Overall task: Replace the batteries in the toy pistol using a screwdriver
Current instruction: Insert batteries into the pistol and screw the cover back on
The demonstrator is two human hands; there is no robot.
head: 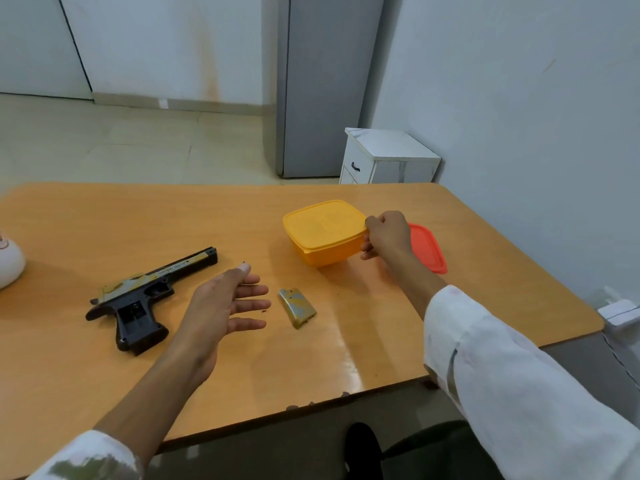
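Spread-fingered, the left hand point(221, 306) is hovering between the toy pistol point(145, 296) and a loose grip cover point(298, 306), while the right hand point(386, 235) is gripping the right corner of a lidded yellow box point(322, 233). I am noting a red lid point(427, 247) partly hidden behind that hand and a white object point(8, 265) cut off at the left edge. The pistol is lying on its side on the table point(104, 216), left of centre, black with a gold-mottled slide, its grip cavity open and the contents unclear.

The room is bright with soft, even light. A shiny white streak glares on the desk point(104, 216) near its front edge. Faint shadows lie beside the yellow box point(323, 233). The desk edges bend. The left sleeve point(86, 455) looks blurry.
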